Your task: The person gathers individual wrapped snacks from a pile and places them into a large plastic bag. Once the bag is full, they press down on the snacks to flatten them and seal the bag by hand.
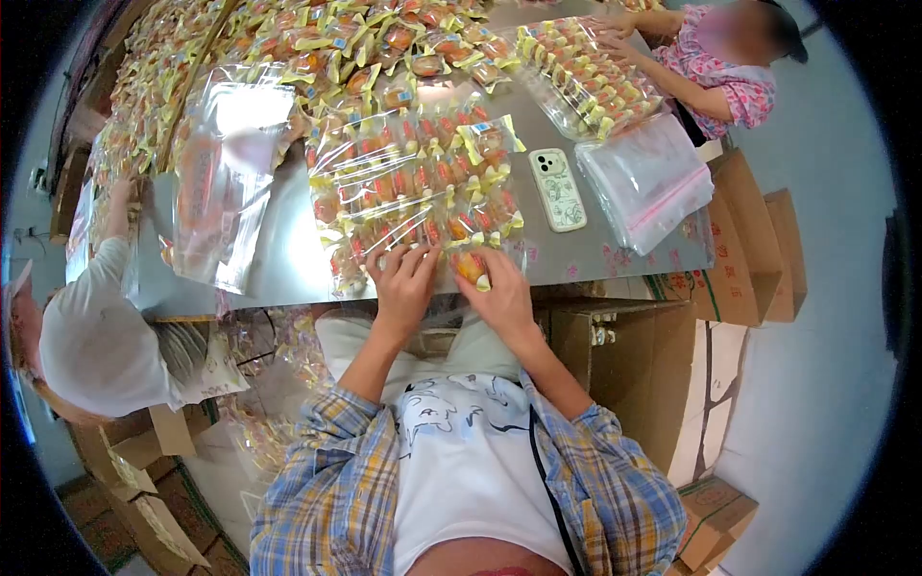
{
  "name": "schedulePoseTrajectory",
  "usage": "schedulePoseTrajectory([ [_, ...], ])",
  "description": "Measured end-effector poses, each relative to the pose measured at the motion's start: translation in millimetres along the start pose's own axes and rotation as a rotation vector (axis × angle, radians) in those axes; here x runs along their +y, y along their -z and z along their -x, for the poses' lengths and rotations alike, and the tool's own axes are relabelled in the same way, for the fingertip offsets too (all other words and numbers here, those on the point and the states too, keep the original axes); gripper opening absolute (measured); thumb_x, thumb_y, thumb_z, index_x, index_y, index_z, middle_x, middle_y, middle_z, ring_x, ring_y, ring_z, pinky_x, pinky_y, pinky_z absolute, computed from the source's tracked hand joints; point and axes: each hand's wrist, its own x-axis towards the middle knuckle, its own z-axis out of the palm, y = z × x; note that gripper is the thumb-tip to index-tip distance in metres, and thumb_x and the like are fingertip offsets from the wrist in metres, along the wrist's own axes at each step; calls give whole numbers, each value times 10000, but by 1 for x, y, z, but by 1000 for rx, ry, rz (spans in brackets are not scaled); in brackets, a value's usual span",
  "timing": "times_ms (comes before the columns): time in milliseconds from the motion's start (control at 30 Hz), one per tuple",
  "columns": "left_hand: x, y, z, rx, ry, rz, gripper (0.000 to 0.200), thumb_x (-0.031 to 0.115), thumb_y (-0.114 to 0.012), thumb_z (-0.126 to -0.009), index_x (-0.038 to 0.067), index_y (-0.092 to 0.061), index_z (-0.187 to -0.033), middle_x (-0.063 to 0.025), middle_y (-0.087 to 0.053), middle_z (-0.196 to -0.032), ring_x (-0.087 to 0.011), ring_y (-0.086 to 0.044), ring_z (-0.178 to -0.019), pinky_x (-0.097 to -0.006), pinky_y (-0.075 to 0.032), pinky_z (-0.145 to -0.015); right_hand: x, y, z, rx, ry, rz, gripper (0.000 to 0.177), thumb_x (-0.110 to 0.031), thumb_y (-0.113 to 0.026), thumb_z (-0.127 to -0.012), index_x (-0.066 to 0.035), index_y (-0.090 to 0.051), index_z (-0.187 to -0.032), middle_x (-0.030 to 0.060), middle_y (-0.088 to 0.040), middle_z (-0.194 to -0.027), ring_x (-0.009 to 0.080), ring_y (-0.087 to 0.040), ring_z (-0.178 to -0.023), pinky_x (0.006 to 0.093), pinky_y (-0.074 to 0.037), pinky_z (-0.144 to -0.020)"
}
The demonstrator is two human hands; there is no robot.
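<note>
In front of me a large clear plastic bag [370, 158] lies on the metal table, with rows of small wrapped snacks inside. The snacks look orange-red, in clear wrappers with yellow ends. At the bag's near edge, my left hand [401, 288] has its fingers curled down over the plastic, gripping it. My right hand [501, 293], just beside it, is closed around one wrapped snack [470, 267] at the same edge. Another wrapped snack [487, 141] lies on top of the bag near its upper right corner.
A big heap of wrapped snacks [336, 43] covers the back. Right are a phone [557, 190], empty clear bags [645, 182] and a filled bag [588, 77] under a co-worker's hands. Another person [106, 326] works at left. Cardboard boxes [624, 374] stand below the table.
</note>
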Motion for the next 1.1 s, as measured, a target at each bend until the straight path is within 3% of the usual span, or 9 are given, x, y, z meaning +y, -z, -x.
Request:
schedulePoseTrajectory([
  [167, 6, -4, 1, -24, 7, -32, 389, 151, -746, -881, 112, -723, -1267, -5, -701, -1261, -225, -605, -1113, -414, -360, -1023, 8, 3, 2, -147, -19, -125, 485, -167, -836, -847, -20, -641, -1266, 179, -690, -1143, 354, -701, -972, 435, -558, -832],
  [267, 7, 0, -5, -57, -4, -40, 415, 162, -741, -892, 102, -706, -1302, -10, -691, -1294, -237, -597, -1120, -403, -378, -1005, 12, 6, 6, -186, 279, -44, 530, -182, -783, -871, -38, -596, -1345, 242, -644, -1270, 421, -644, -1146, 465, -533, -960],
  [467, 1, -5, 1, -17, 8, -23, 444, 172, -745, -900, 89, -689, -1332, -12, -689, -1300, -245, -591, -1126, -415, -388, -992, 9, -9, 14, -308, -277, -262, 756, -252, -793, -870, 28, -427, -1470, 312, -588, -1356, 466, -577, -1239, 505, -482, -1039],
  [667, -2, -6, -2, -21, -4, -5, 436, 176, -748, -900, 110, -699, -1328, -5, -696, -1276, -243, -594, -1113, -417, -397, -973, 14, -14, 12, -350, -335, -170, 714, -243, -785, -879, 17, -434, -1443, 301, -622, -1291, 480, -616, -1172, 525, -500, -993],
  [767, -4, -11, -1, -5, 4, -7, 405, 176, -751, -895, 117, -718, -1295, -5, -698, -1273, -244, -597, -1109, -417, -403, -965, 8, -9, 16, -300, -242, -178, 684, -250, -794, -878, -30, -459, -1432, 265, -636, -1240, 437, -645, -1098, 489, -523, -953],
  [867, -3, -12, 0, 2, 21, -4, 376, 179, -757, -886, 114, -735, -1255, -6, -701, -1271, -247, -600, -1106, -417, -405, -961, 4, -7, 20, -267, -229, -277, 638, -244, -803, -884, -76, -487, -1412, 195, -645, -1175, 295, -665, -995, 399, -553, -857],
  [967, 0, -9, -4, 15, 36, 11, 368, 179, -762, -871, 109, -743, -1231, -6, -705, -1258, -251, -602, -1105, -418, -409, -958, 19, -19, 22, -255, -401, -572, 606, -232, -824, -875, -92, -512, -1376, 127, -626, -1116, 160, -628, -936, 311, -544, -771],
  [1067, 2, -8, -4, 21, 36, 13, 378, 175, -767, -855, 108, -744, -1226, -6, -710, -1240, -252, -603, -1104, -416, -412, -953, 11, -25, 25, -209, -596, -789, 541, -207, -833, -876, -82, -546, -1318, 86, -606, -1140, 101, -606, -983, 284, -539, -761],
  [1100, 1, -8, -4, 15, 45, 17, 378, 171, -769, -849, 111, -745, -1222, -6, -710, -1236, -253, -603, -1102, -416, -413, -951, 5, -25, 25, -134, -500, -745, 527, -186, -830, -871, -83, -556, -1309, 91, -608, -1145, 122, -617, -991, 295, -545, -768],
])
